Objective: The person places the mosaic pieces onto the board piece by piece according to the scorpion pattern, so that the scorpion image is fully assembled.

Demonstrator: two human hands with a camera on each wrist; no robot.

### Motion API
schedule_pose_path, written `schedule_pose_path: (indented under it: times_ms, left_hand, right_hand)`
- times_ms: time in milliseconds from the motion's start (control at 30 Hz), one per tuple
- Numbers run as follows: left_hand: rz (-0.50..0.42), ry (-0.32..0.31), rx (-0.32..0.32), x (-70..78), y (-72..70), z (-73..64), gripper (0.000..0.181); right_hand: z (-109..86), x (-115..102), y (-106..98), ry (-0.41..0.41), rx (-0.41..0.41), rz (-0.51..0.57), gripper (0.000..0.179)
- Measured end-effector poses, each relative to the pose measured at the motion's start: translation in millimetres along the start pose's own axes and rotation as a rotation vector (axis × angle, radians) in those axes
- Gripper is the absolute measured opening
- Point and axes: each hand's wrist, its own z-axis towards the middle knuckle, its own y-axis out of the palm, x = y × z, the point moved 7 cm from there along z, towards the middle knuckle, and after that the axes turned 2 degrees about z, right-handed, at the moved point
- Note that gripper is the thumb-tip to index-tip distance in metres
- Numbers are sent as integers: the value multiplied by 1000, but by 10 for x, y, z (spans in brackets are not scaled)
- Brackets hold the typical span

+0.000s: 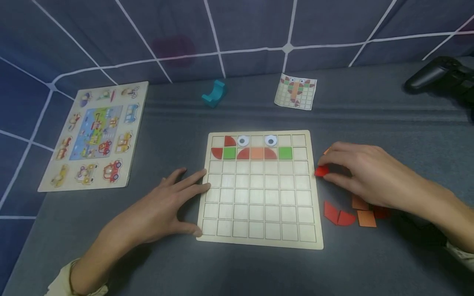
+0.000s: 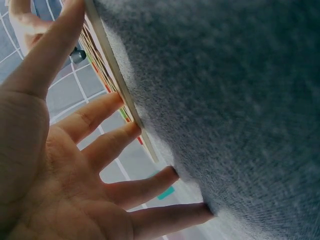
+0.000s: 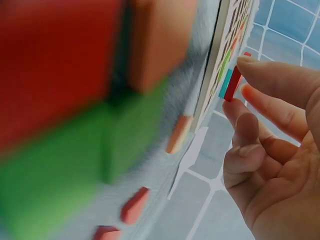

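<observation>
A pale wooden grid board [image 1: 258, 197] lies on the grey cloth, its upper two rows partly filled. They hold red quarter-round pieces [image 1: 243, 154], green squares [image 1: 285, 153], an orange square [image 1: 257, 153] and two eye pieces [image 1: 270, 140]. My left hand [image 1: 159, 209] is spread at the board's left edge, thumb and some fingertips touching it. In the right wrist view, thumb and fingers of my right hand [image 1: 366, 172] pinch a small red piece [image 3: 233, 85], just beyond the board's right edge. An orange piece [image 1: 327, 151] shows partly behind those fingers.
Loose red pieces [image 1: 346, 218] and orange squares [image 1: 366, 218] lie right of the board. Behind it are a patterned card [image 1: 296, 92] and a teal arch block [image 1: 214, 93]. A picture puzzle [image 1: 83, 188] lies at left; a black game controller [image 1: 429, 74] sits at far right.
</observation>
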Motion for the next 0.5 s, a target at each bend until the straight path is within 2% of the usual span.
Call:
schedule_pose_path:
  times_ms: [200, 500]
  left_hand:
    - [1, 6, 0, 1, -5, 1, 94]
    - [1, 3, -2, -5, -1, -2, 95]
  right_hand:
    - [350, 46, -27, 33, -52, 10, 25]
    - [765, -6, 71, -21, -78, 18, 19]
